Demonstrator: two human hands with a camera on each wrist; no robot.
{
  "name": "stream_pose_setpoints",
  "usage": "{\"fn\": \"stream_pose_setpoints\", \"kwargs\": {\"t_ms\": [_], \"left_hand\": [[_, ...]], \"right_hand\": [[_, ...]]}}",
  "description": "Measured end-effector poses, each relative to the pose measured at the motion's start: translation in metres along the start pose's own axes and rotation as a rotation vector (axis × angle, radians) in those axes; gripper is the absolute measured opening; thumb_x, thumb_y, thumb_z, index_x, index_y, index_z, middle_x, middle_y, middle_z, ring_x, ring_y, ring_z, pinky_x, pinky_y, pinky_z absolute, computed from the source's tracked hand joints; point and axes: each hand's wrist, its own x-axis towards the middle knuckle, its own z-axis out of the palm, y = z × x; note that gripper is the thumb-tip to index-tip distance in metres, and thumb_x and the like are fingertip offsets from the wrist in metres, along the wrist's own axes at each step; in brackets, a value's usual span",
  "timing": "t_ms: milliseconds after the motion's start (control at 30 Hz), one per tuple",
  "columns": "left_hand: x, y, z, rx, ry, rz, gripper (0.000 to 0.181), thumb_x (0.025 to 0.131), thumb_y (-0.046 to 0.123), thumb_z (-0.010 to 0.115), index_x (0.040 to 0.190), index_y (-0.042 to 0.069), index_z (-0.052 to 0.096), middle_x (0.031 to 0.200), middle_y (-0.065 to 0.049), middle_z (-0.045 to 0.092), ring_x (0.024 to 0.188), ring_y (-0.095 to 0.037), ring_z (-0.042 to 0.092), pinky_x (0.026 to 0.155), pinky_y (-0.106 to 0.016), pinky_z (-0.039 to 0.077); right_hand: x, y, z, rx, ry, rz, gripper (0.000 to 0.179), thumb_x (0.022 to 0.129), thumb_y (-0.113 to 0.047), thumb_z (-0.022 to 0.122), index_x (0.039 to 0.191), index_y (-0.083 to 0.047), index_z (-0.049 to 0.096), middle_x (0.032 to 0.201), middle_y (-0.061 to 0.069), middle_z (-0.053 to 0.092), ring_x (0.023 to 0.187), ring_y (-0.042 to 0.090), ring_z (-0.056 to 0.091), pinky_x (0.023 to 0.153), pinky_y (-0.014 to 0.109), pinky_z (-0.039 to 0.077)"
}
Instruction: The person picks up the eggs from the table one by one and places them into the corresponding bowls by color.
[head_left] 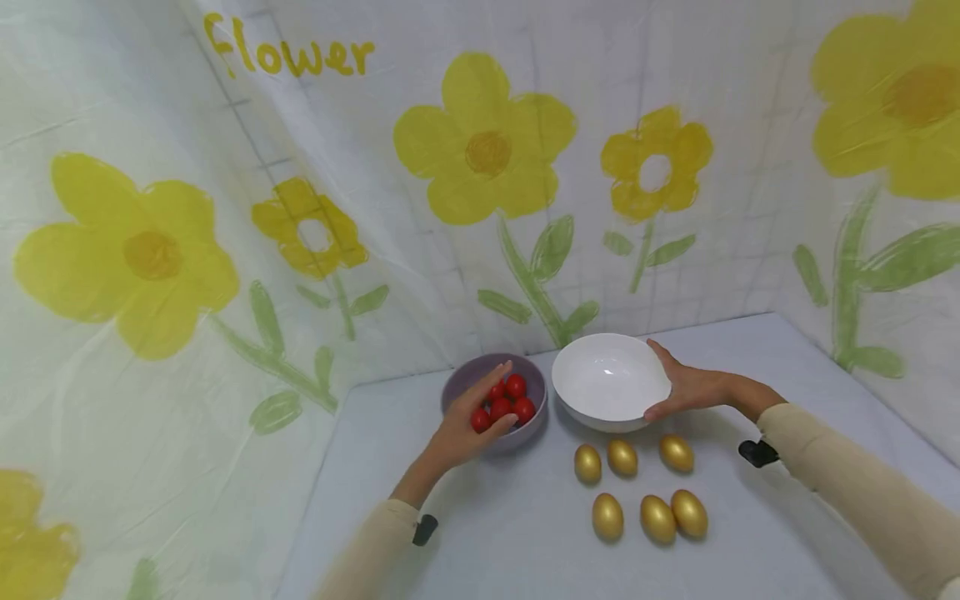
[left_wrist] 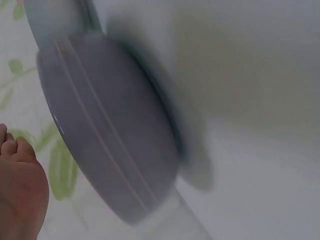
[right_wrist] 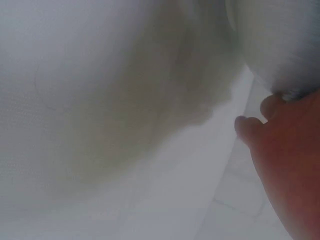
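In the head view, a purple bowl (head_left: 534, 429) holds several round, shiny red things (head_left: 501, 407) that look like small tomatoes. My left hand (head_left: 459, 432) reaches over its left side with the fingers extended and the thumb apart; nothing is seen in its grasp. In the left wrist view that hand (left_wrist: 22, 187) appears beside the outer wall of the purple bowl (left_wrist: 110, 125). To the right is a white bowl (head_left: 607, 379) with nothing inside. My right hand (head_left: 693, 387) grips its right side, thumb at the front and fingers around the back.
Several golden eggs (head_left: 622, 457) lie in two loose rows on the white table (head_left: 525, 533), in front of the white bowl. Behind the table hangs a white curtain (head_left: 420, 300) painted with yellow flowers.
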Motion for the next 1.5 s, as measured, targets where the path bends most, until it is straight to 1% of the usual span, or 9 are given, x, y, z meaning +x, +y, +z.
{"fn": "stream_pose_setpoints", "kwargs": {"t_ms": [100,200,333,467,700,833,1000,1267,1500], "left_hand": [[0.009,0.026,0.027,-0.085,0.072,0.083,0.066,0.098,0.017,0.078,0.158,0.011,0.05,0.159,-0.002,0.053,0.148,-0.021,0.048,0.117,-0.043,0.044],[0.014,0.049,0.052,-0.172,0.086,0.078,0.056,0.1,0.016,0.075,0.153,0.01,0.057,0.152,-0.003,0.06,0.143,-0.019,0.054,0.112,-0.038,0.048],[0.007,0.068,0.077,-0.226,0.043,-0.053,0.05,0.102,0.026,0.075,0.149,0.016,0.062,0.148,0.008,0.063,0.14,-0.011,0.056,0.11,-0.032,0.048],[-0.006,0.075,0.09,-0.245,-0.02,-0.194,0.049,0.099,0.029,0.078,0.145,0.017,0.066,0.145,0.012,0.064,0.136,-0.01,0.058,0.11,-0.03,0.048],[-0.009,0.069,0.098,0.018,-0.165,-0.307,0.062,0.092,0.043,0.084,0.145,0.018,0.066,0.142,0.009,0.067,0.134,-0.014,0.061,0.111,-0.038,0.05],[-0.005,0.067,0.103,0.1,-0.259,-0.35,0.072,0.09,0.047,0.085,0.15,0.016,0.061,0.148,0.004,0.064,0.138,-0.019,0.058,0.114,-0.039,0.048],[-0.003,0.063,0.11,0.083,-0.278,-0.35,0.068,0.091,0.04,0.085,0.149,0.012,0.062,0.148,-0.001,0.064,0.134,-0.02,0.062,0.109,-0.036,0.052],[0.002,0.06,0.114,0.06,-0.301,-0.354,0.055,0.09,0.032,0.087,0.139,0.013,0.07,0.134,0.003,0.072,0.122,-0.012,0.066,0.105,-0.033,0.054],[0.015,0.074,0.103,-0.084,-0.265,-0.304,0.053,0.09,0.025,0.087,0.138,0.009,0.07,0.13,0.004,0.073,0.118,-0.007,0.068,0.096,-0.022,0.055]], "right_hand": [[0.002,0.002,0.002,0.009,-0.01,0.001,0.143,0.084,-0.043,0.088,0.163,-0.003,-0.024,0.169,0.037,-0.006,0.155,0.057,0.01,0.118,0.074,0.023],[0.005,0.002,0.003,0.025,-0.008,-0.01,0.143,0.083,-0.042,0.089,0.163,-0.003,-0.023,0.169,0.036,-0.004,0.155,0.055,0.013,0.118,0.073,0.024],[0.009,-0.002,0.005,0.036,-0.013,-0.02,0.144,0.083,-0.043,0.09,0.163,-0.003,-0.022,0.169,0.035,-0.002,0.154,0.054,0.015,0.118,0.072,0.025],[0.012,-0.006,0.011,0.044,-0.028,-0.028,0.144,0.082,-0.044,0.09,0.163,-0.001,-0.021,0.169,0.034,0.002,0.154,0.051,0.018,0.119,0.07,0.026],[0.015,-0.008,0.006,0.039,-0.022,-0.034,0.144,0.082,-0.046,0.09,0.164,-0.004,-0.021,0.169,0.031,0.005,0.153,0.049,0.022,0.119,0.068,0.027],[0.01,-0.011,0.001,0.038,-0.018,-0.02,0.145,0.082,-0.045,0.09,0.163,-0.003,-0.022,0.169,0.033,0.001,0.154,0.052,0.018,0.12,0.07,0.025],[0.006,-0.011,0.001,0.037,-0.021,0.01,0.145,0.082,-0.046,0.09,0.163,-0.002,-0.023,0.169,0.034,-0.001,0.155,0.052,0.015,0.121,0.07,0.023],[0.001,-0.012,0.001,0.027,-0.032,0.021,0.146,0.081,-0.049,0.09,0.163,-0.002,-0.022,0.169,0.034,0.004,0.154,0.051,0.02,0.12,0.069,0.026],[-0.005,-0.008,-0.007,0.006,-0.036,0.038,0.147,0.082,-0.052,0.088,0.162,-0.002,-0.024,0.169,0.035,0.001,0.155,0.051,0.018,0.121,0.069,0.025]]}}
